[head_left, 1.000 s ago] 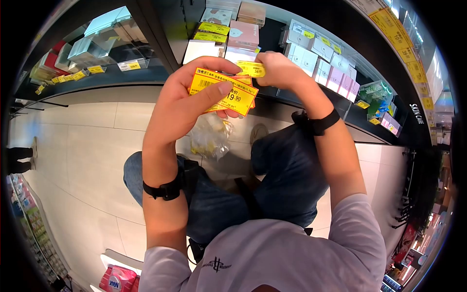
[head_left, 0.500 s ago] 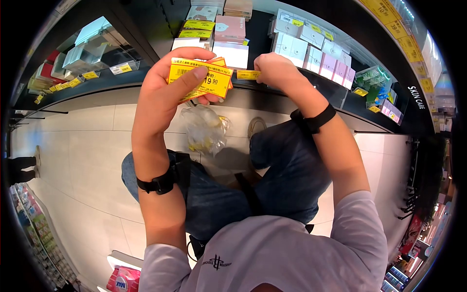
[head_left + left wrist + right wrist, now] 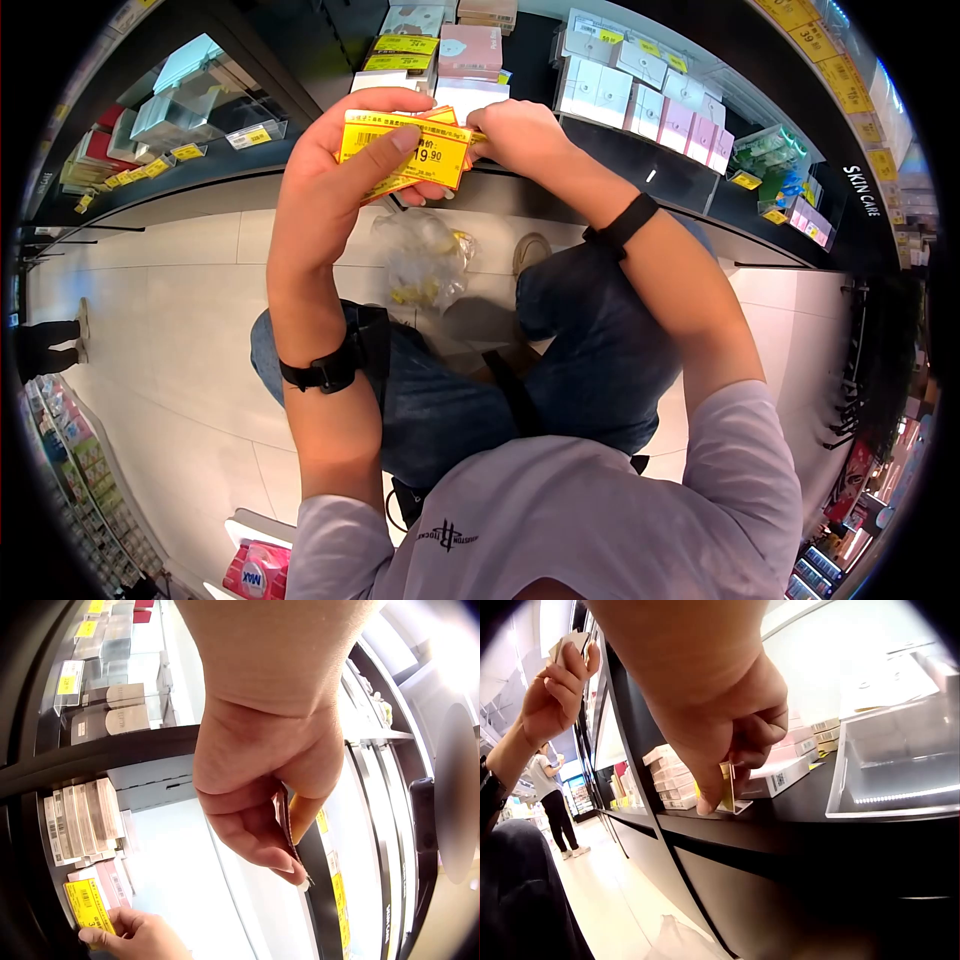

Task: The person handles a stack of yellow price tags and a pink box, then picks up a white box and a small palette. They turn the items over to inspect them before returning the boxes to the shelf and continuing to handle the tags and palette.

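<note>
Price cards pinched in left grip, tag in right grip
"19.90" is read overhead; beside the right grip, a QR code is shown only at that wrist.

Head view: from above, wide, facing down, shelf along top. Left wrist view: close, facing along left hand, upper centre; right hand lower left. Right wrist view: close behind right hand; left hand upper left. All share hands, shelf.

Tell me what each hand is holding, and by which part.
The left hand holds yellow price cards, thumb across the front card's face; the right hand pinches a yellow price tag by one end.
</note>
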`<state>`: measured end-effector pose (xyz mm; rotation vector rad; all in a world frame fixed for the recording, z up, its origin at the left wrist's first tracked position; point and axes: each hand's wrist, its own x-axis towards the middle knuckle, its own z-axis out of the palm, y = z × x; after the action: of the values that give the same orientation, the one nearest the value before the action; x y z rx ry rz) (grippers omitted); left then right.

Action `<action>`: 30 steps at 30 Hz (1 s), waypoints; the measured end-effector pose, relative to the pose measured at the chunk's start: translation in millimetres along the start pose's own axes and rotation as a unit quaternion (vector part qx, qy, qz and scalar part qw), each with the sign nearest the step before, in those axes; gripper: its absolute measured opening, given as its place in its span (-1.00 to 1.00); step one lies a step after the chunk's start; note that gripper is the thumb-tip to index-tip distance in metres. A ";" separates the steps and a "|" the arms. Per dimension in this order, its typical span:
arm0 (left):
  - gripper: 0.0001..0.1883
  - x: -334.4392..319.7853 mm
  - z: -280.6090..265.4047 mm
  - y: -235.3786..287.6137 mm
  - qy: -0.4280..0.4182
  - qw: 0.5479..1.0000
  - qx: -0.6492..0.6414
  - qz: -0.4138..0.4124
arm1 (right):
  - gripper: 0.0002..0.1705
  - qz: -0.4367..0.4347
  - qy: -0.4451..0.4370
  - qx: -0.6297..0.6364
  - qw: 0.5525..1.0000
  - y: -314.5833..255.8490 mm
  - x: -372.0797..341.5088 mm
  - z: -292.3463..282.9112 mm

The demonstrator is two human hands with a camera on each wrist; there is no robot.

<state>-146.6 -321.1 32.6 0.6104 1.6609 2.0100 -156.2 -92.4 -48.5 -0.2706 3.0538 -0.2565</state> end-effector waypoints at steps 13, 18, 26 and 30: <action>-0.73 -6.3 -23.8 -9.2 0.028 0.998 0.038 -0.047 | -0.48 0.038 0.086 0.132 0.987 59.5 32.1 -11.3; -0.63 -4.2 -16.4 -34.7 -0.018 0.948 0.306 -0.089 | -0.39 -0.005 0.023 0.114 0.993 68.3 38.1 1.1; -0.54 2.6 0.3 -59.4 -0.068 0.873 0.481 -0.043 | -0.35 0.007 -0.027 0.081 0.996 61.3 39.4 -0.5; -0.56 5.7 -0.4 -57.7 -0.075 0.880 0.468 -0.030 | -0.42 -0.006 0.000 0.073 0.997 61.0 32.1 -15.4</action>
<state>-147.4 -308.5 -23.9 0.9664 2.4573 0.9592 -199.2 -36.5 -45.3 -0.2810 3.0149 -0.4771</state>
